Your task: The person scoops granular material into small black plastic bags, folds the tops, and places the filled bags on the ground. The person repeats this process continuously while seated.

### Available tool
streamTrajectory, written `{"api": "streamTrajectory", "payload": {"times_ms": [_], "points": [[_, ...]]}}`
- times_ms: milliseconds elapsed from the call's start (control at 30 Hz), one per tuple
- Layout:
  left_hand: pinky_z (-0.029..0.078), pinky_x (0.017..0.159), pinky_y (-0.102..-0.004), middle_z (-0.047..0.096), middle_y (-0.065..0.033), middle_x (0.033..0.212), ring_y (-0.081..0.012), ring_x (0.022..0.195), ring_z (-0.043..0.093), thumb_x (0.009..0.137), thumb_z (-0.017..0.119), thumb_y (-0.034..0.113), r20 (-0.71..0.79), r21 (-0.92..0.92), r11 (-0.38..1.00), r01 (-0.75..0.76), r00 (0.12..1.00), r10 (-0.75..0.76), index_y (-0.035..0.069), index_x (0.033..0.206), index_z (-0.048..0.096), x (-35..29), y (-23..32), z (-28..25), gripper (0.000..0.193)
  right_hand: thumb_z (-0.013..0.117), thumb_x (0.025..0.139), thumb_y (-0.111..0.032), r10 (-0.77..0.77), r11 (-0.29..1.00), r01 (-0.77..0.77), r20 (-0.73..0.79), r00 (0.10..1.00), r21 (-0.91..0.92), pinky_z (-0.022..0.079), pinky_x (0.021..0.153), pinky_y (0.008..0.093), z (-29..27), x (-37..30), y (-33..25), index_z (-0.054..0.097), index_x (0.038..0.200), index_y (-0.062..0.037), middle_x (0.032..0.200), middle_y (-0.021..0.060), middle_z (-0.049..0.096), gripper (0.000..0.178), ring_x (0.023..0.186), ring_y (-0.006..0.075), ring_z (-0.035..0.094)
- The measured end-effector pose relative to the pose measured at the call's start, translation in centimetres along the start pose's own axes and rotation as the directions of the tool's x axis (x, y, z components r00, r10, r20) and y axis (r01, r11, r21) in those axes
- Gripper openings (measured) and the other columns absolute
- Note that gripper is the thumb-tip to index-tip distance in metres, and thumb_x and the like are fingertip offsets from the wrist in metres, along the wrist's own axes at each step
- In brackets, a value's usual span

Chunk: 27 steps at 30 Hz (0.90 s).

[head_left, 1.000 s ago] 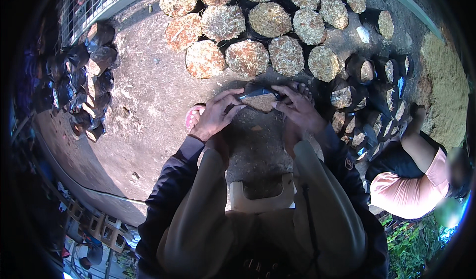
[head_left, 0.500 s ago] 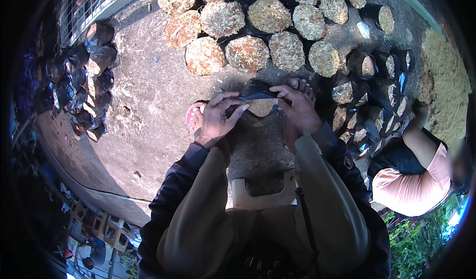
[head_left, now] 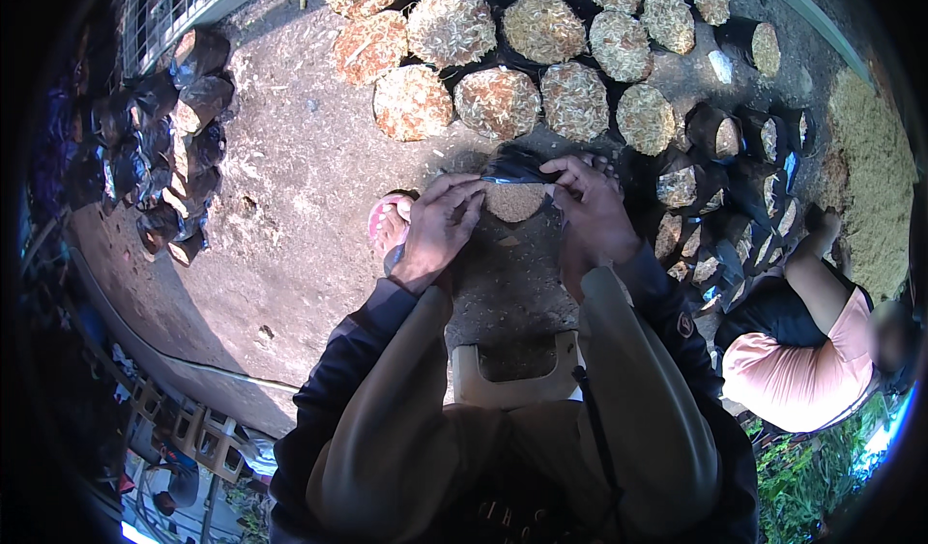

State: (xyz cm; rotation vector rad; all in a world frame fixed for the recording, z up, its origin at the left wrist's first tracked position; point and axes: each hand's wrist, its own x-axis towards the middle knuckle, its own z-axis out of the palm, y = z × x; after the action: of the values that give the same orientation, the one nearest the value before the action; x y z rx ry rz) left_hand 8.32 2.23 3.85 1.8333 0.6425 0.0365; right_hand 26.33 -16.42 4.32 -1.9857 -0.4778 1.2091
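Observation:
Between my feet stands a black plastic bag [head_left: 517, 165] filled with brown, crumbly material [head_left: 514, 201], its mouth facing me. My left hand [head_left: 437, 230] pinches the left edge of the bag's rim, thumb and fingers closed together. On the opposite edge my right hand [head_left: 592, 211] grips the plastic, its fingers curled over the rim. The far part of the rim is drawn up taut between both hands, and the fill shows below it.
Large round bags topped with pale shavings [head_left: 498, 104] stand in rows ahead. Smaller black bags crowd the left [head_left: 198, 104] and right [head_left: 749, 172]. A person in a pink shirt [head_left: 797, 375] crouches at right beside a heap of sawdust-like material [head_left: 875, 167]. I sit on a low stool [head_left: 512, 389].
My left hand has shifted slightly right and up along the rim, its fingers now closed on the edge. The far rim looks more lifted. The view has tilted a little.

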Motion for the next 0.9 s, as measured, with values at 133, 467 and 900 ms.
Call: {"api": "streamTrajectory", "payload": {"times_ms": [133,467,900], "points": [[0.058,0.092,-0.0325,0.069,-0.0138,0.120,-0.0276,0.108,0.069,0.091,0.073,0.001,-0.001,0.062,0.996,-0.071,0.997,0.071,0.001,0.118,0.073,0.1,-0.1,0.0,0.027,0.064,0.094,-0.004,-0.078,0.995,0.079,0.027,0.997,-0.065,0.053,0.080,0.0364,-0.3,-0.4,-1.1,0.066,0.127,-0.0127,0.091,0.0086,0.072,0.034,0.083,0.0211,0.069],[0.059,0.092,-0.0319,0.067,-0.0149,0.124,-0.0281,0.110,0.069,0.091,0.072,0.000,0.038,0.042,0.997,-0.058,0.998,0.056,0.000,0.120,0.072,0.0,0.5,-0.1,0.029,0.065,0.097,-0.007,0.002,0.972,-0.016,0.060,0.998,0.234,0.052,0.080,0.0314,0.0,-0.1,-0.1,0.060,0.130,-0.0095,0.095,0.0060,0.070,0.033,0.084,0.0137,0.066],[0.059,0.090,-0.0312,0.065,-0.0147,0.127,-0.0255,0.108,0.070,0.092,0.069,-0.003,0.043,0.081,0.995,-0.053,0.998,0.049,-0.002,0.125,0.069,0.8,1.2,-0.5,0.033,0.059,0.100,-0.005,0.059,0.977,-0.069,0.056,0.997,0.200,0.055,0.078,0.0263,-0.4,0.4,-0.1,0.054,0.131,-0.0048,0.100,0.0089,0.066,0.031,0.087,0.0121,0.065]]}}
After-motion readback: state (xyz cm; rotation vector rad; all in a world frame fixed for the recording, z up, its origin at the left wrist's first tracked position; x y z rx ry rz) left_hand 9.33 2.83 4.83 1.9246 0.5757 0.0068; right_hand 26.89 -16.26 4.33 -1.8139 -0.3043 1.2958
